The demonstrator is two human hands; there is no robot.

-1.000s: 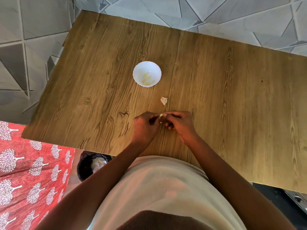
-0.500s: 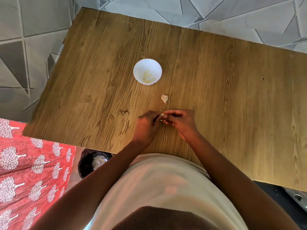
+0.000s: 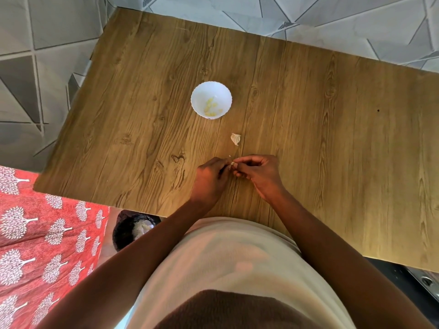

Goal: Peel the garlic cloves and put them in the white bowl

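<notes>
A garlic clove (image 3: 233,164) is being pinched between the fingers of the left hand (image 3: 210,179) and right hand (image 3: 257,173), at the frame's center, below the white bowl (image 3: 211,99).

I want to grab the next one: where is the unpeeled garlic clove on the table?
In the head view the unpeeled garlic clove lies on the wooden table, between the white bowl and the two hands.

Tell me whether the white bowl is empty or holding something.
Not empty: the white bowl stands upright with several yellowish peeled garlic cloves on its bottom.
</notes>
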